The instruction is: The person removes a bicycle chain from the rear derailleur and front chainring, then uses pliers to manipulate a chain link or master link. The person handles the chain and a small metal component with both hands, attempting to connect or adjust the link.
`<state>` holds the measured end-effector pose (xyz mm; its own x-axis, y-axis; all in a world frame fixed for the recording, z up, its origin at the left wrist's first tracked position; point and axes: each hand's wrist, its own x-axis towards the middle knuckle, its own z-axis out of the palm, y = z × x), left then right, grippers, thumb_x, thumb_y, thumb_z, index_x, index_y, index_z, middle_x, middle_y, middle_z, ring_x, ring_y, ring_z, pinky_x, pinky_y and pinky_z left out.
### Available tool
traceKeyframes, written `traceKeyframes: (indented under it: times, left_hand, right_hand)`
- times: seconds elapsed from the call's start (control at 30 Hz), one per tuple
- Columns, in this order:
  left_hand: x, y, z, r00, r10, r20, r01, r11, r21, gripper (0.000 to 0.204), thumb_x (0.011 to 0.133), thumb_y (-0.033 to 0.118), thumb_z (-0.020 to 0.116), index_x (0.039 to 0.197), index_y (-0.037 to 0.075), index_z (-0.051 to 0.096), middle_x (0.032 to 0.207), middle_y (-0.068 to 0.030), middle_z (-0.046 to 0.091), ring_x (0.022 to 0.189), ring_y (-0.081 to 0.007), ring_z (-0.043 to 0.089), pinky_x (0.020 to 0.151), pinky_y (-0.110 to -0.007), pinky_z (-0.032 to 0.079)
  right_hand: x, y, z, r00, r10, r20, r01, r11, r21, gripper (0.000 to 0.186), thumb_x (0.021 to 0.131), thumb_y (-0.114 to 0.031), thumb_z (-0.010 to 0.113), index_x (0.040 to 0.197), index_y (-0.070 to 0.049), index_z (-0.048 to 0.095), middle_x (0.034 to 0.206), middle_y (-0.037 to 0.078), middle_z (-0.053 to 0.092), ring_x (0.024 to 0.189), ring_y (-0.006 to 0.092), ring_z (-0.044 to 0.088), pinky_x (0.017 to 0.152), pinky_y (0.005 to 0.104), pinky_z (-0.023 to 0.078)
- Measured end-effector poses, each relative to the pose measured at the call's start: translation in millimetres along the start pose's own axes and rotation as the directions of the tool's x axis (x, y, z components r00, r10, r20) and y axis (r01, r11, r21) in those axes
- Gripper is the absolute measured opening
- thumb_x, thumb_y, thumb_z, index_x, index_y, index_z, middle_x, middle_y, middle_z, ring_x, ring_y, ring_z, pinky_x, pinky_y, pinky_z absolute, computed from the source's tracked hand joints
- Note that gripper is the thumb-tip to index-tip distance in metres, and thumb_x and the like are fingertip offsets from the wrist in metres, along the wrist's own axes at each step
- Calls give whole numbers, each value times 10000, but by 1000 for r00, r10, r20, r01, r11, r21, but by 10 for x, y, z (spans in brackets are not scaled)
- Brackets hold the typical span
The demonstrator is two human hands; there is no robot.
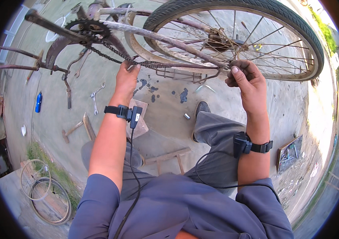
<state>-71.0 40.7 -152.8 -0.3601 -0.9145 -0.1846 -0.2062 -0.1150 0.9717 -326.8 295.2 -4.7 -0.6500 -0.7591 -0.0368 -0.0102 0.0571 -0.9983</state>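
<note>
A bicycle frame [165, 40] with flaking paint spans the top of the view. Its dark chain [107, 55] droops from the toothed chainring [87, 31] toward my left hand [127, 77], whose thumb and fingers pinch the chain below the frame tube. At the rear end of that tube is my right hand [249, 81], thumb and curled fingers pressed together; what they hold is too small to make out. Beside it the rear wheel [319, 51], with a black tyre and rusty hub [217, 40], lies across the frame end. Both wrists wear strapped black devices with cables.
On the concrete floor to the left lie a wrench [94, 101], a hammer [71, 129] and a blue bottle [38, 102]. Loose wheels [52, 199] rest at the lower left. A tray of small tools [290, 155] stands right. A small metal cylinder [187, 116] lies near my foot.
</note>
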Motion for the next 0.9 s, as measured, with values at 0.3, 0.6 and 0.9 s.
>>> traceKeyframes:
  times: [0.3,0.6,0.9]
  left_hand:
    - [-285,-165,712,975,24,220,-29,999,22,300,994,88,630,1290,46,603,1164,-26,665,1083,-122,581,959,-294,453]
    - [-575,367,1448,940,62,336,21,971,-237,273,1021,34,565,1292,-2,574,1240,-108,652,1118,-182,640,998,-333,519]
    - [-697,563,1655,935,56,349,86,921,-379,231,1034,76,574,1253,6,591,1197,-106,661,1097,-244,678,988,-396,558]
  right_hand:
    - [46,181,-533,993,67,-99,-56,992,116,210,980,-173,691,1110,-13,657,873,47,685,729,128,666,673,263,547]
    - [154,551,-629,991,113,75,-79,932,-354,326,967,-176,684,1246,-15,640,1070,53,713,935,147,670,793,315,543]
    - [294,881,-495,990,-15,143,92,827,-554,442,892,-152,650,1309,-8,615,1172,186,700,993,280,673,880,375,531]
